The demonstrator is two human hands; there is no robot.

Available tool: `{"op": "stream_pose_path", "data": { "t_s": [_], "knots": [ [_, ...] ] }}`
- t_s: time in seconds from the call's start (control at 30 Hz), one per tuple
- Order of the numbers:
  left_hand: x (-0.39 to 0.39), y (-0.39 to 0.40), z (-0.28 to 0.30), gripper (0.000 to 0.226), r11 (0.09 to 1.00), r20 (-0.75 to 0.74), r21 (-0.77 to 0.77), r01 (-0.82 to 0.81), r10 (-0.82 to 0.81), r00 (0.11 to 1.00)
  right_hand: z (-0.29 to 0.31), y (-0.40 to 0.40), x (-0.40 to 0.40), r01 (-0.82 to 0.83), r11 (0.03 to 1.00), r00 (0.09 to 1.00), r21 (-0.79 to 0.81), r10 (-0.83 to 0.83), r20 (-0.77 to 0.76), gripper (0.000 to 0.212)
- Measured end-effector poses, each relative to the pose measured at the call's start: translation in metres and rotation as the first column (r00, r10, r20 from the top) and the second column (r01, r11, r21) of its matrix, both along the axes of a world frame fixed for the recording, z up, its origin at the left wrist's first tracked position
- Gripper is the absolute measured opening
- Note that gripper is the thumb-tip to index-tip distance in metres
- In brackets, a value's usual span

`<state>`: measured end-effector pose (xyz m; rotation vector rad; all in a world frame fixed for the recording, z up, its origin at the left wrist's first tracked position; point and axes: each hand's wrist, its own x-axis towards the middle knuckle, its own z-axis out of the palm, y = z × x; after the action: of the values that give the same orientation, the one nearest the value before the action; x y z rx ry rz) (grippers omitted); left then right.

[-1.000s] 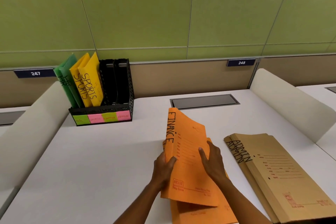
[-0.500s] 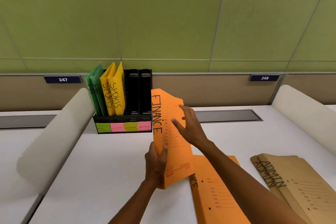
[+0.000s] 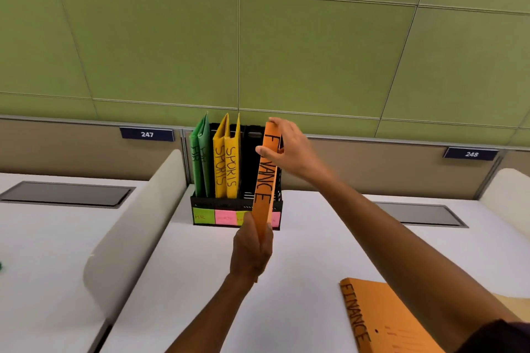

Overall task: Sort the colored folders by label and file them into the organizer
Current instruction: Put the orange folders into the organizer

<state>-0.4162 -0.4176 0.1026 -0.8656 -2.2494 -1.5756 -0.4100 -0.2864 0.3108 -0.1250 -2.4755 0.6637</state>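
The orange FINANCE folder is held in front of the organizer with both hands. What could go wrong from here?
1. The orange FINANCE folder hides the organizer's front sticky labels, so it may enter the wrong slot.
2. It is tilted, with the right hand on top and the left hand pinching its bottom edge; it may catch on a black divider.
3. The right forearm passes above the second FINANCE folder on the desk and might brush it.
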Motion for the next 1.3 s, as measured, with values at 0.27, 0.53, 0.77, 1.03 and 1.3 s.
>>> {"op": "stream_pose_path", "data": {
  "t_s": [0.27,0.53,0.77,1.03,1.3],
  "knots": [
    [-0.042,0.007,0.013,0.018,0.994,-0.068,0.113,-0.006,0.014,0.998,0.021,-0.021,-0.039,0.03,0.993,0.99,0.118,-0.014,-0.138,0.045],
    [-0.084,0.02,0.021,0.032,0.991,-0.09,0.132,0.033,-0.021,0.996,0.039,-0.021,-0.064,0.02,0.995,0.992,0.1,-0.007,-0.124,0.049],
    [-0.128,0.041,0.026,0.043,0.988,-0.094,0.145,0.046,-0.033,0.995,0.049,-0.01,-0.096,0.0,0.995,0.987,0.099,0.016,-0.16,0.048],
    [-0.17,0.065,0.022,0.049,0.994,-0.059,0.104,0.045,-0.039,0.997,0.03,0.015,-0.13,0.024,0.994,0.973,0.103,0.0,-0.231,0.046],
    [-0.188,0.063,-0.013,0.062,0.999,0.004,-0.017,0.042,-0.042,0.999,0.006,0.032,-0.155,0.024,0.986,0.96,0.166,0.023,-0.28,0.049]
  ]
}}
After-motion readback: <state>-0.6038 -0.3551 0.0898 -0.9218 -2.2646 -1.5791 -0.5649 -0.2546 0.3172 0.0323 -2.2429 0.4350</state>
